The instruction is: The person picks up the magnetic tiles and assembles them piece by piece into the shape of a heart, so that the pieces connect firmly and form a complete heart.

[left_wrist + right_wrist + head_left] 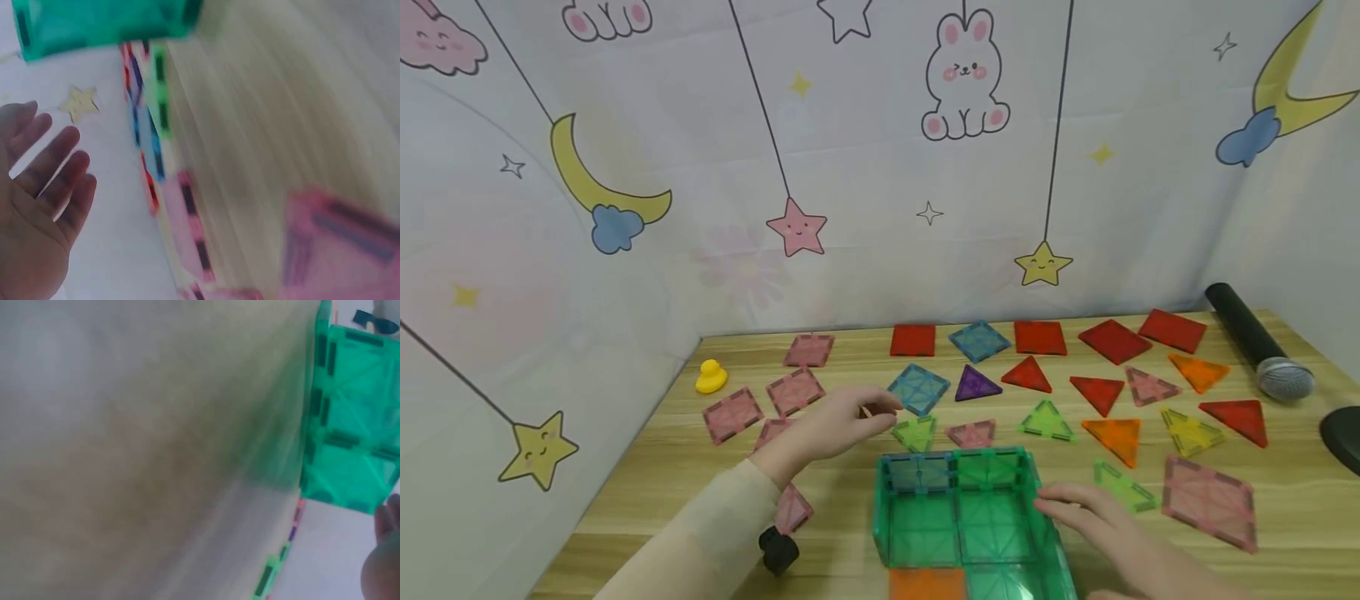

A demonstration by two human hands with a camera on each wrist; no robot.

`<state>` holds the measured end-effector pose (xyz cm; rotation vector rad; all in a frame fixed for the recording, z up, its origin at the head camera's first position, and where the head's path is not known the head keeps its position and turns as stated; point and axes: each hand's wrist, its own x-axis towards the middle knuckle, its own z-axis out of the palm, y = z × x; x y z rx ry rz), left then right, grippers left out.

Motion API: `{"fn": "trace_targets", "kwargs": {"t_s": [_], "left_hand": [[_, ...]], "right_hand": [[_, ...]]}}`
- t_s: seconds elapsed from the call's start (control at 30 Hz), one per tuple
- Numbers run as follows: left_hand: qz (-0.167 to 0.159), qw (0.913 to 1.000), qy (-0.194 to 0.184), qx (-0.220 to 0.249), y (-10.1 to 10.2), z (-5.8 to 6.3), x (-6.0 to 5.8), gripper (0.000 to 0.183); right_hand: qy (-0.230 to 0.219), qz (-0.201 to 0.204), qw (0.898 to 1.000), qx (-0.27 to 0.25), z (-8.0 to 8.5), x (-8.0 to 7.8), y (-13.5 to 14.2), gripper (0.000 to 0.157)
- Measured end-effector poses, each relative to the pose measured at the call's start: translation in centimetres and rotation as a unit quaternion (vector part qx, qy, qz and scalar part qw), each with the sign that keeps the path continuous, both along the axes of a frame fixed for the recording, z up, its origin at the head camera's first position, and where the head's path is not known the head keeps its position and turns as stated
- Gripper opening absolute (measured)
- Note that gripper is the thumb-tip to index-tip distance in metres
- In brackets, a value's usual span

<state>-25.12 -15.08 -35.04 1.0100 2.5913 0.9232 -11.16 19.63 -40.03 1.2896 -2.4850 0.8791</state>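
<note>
An open-topped box built of green magnetic tiles (992, 523) stands at the table's front, with one bluish tile (917, 473) in its back wall. An orange square tile (927, 585) shows at its near left. My left hand (835, 423) is held over the table, left of the box, fingers loosely bent and nothing in them; the left wrist view shows its palm bare and fingers apart. At the box's right wall, my right hand (1101, 529) rests its extended fingertips near the top edge. In the right wrist view only part of that hand (384, 550) shows beside the green wall.
Pink square tiles (733, 415) and a yellow duck (711, 377) lie on the left. Several red, blue, purple, orange, yellow and lime tiles (1047, 422) spread behind and right of the box. A microphone (1255, 342) lies far right; a black object (778, 550) sits near my left sleeve.
</note>
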Motion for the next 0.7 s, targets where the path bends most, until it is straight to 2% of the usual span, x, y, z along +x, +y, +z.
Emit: {"fn": "trace_targets", "kwargs": {"t_s": [0.1,0.23,0.33,0.47,0.6,0.7], "left_hand": [[0.04,0.9989,-0.011,-0.021,-1.0,-0.7,-1.4,0.032],[0.04,0.9971,-0.009,-0.063,-2.4,-1.8,-2.8,0.033],[0.023,0.9957,-0.004,-0.09,-3.1,-2.7,-3.5,0.035],[0.029,0.9934,0.0,-0.111,-3.2,-3.3,-4.0,0.038],[0.04,0.9911,-0.01,-0.126,-2.6,-2.9,-4.6,0.04],[0.067,0.9905,-0.026,-0.117,-1.9,-2.2,-5.2,0.04]], "right_hand": [[-0.017,-0.054,0.998,0.014,0.7,0.0,-0.1,0.059],[-0.068,-0.089,0.993,0.023,1.3,-0.4,-0.5,0.051],[-0.091,-0.077,0.993,0.019,1.3,-0.7,-0.6,0.049],[-0.088,-0.064,0.994,0.005,1.2,-1.0,-0.6,0.051],[-0.086,-0.049,0.995,-0.007,1.1,-1.2,-0.5,0.053],[-0.089,-0.033,0.995,-0.015,1.1,-1.4,-0.5,0.054]]}}
